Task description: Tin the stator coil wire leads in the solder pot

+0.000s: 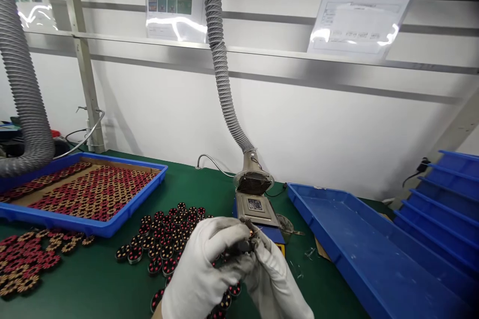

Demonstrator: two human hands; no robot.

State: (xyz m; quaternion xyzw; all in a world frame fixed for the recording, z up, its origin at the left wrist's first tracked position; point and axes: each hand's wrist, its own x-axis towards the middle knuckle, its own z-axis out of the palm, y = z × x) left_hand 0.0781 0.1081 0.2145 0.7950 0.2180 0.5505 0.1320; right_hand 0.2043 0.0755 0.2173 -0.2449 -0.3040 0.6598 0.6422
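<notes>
My left hand [209, 264], in a white glove, is closed around a small dark round part [245, 245] at the lower middle. Its fingers hide most of the part, and a copper-coloured spot shows at its top. My right hand [273, 274], also gloved in white, pinches at the right side of the same part, where a thin wire-like strand shows. Just beyond the hands stands a metal-topped heating unit [258, 209] with a blue body. Many black round parts with pink and tan segments [170, 237] lie on the green mat, left of and beneath my hands.
A blue tray [160, 174] of flower-shaped red and tan rings stands at left; loose rings [30, 259] lie before it. Another blue tray [374, 254] and stacked trays [441, 209] stand right. A grey ribbed hose [220, 60] hangs over the heating unit.
</notes>
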